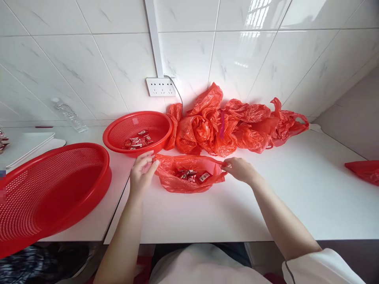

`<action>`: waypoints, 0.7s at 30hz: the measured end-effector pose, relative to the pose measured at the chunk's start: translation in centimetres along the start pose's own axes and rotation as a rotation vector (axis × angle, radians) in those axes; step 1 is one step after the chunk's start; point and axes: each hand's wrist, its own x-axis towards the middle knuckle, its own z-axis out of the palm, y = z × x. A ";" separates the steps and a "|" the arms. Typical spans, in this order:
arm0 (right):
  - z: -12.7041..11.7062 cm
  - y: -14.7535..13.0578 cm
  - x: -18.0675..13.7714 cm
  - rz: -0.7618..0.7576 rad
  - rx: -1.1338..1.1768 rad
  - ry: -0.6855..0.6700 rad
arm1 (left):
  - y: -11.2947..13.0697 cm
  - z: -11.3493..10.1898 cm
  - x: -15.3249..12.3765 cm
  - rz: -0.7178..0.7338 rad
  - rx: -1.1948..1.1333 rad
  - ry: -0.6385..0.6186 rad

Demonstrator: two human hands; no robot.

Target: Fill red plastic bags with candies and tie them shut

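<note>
Both hands, left [142, 170] and right [239, 169], pinched the bag [189, 179] by its handles, candies [191, 175] inside, basket [138, 132] just behind.

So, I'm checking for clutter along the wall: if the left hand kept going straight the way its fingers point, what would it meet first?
Probably the small red perforated plastic basket holding wrapped candies: the left hand, pinching the red plastic bag, points up toward the wall, and the basket's rim lies just beyond its fingertips, though depth is unclear.

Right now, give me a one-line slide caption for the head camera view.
Both hands, left hand and right hand, hold open a red plastic bag of wrapped candies on a white countertop.
</note>
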 end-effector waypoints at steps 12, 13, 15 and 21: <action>-8.5 -11.1 -2.0 -0.742 0.929 0.255 | 10.3 3.2 3.8 0.170 -0.367 -0.647; -8.2 -12.0 -2.2 -0.803 0.879 0.212 | 10.6 3.9 3.6 0.151 -0.323 -0.724; -7.6 -12.8 -2.3 -0.925 0.777 0.202 | 10.7 5.2 3.1 0.072 -0.266 -0.784; -5.5 -10.2 -0.9 -0.901 0.693 0.141 | 9.3 6.2 2.3 -0.193 -0.343 -0.738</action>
